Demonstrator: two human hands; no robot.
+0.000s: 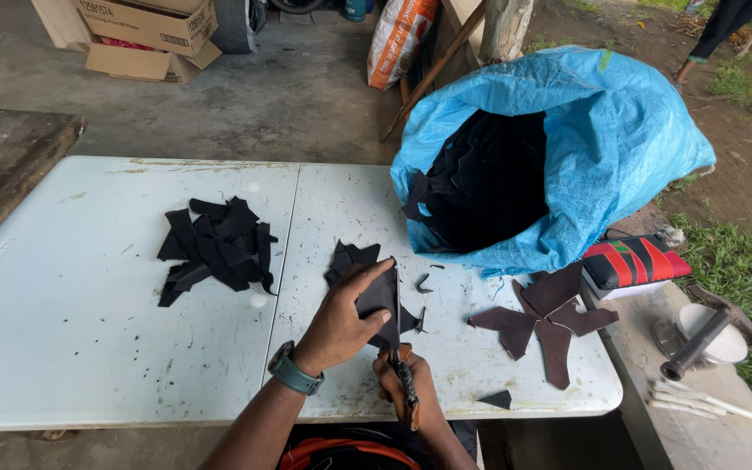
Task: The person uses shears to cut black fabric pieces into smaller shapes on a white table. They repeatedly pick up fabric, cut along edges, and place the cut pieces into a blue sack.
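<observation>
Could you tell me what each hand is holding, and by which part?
Left hand grips dark cut piece on its left side; right hand holds scissors by the handles.

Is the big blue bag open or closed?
Open. The blue bag gapes toward the table, showing dark scraps inside.

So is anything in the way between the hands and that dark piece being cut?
No. The left hand already holds the dark piece, and the right hand has the scissors right under it.
</observation>
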